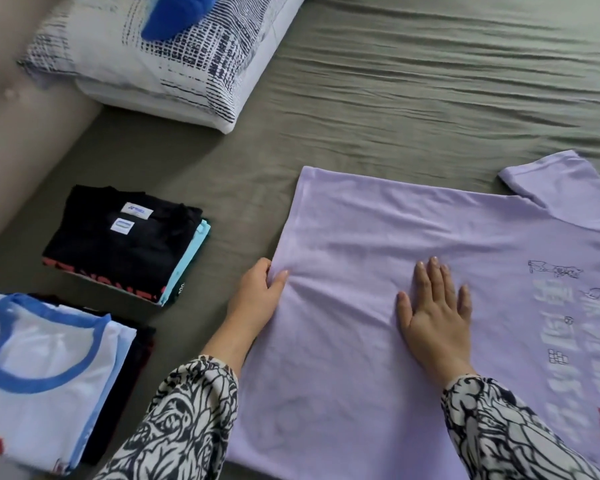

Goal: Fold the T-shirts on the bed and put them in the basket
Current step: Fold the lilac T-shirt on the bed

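I'm pinching the shirt [413,289] edge at nine o'clock with my left hand [257,299], while my right hand [433,313], flat and open, is pinning the cloth for folding.

Bed [413,81] with olive sheet: pillow [174,53] upper left, two folded shirt stacks [125,244] [42,375] at left, lilac T-shirt [378,271] spread lower right.

Wrinkled olive bedsheet [430,81], patterned pillow [174,60], beige padded headboard [21,109].
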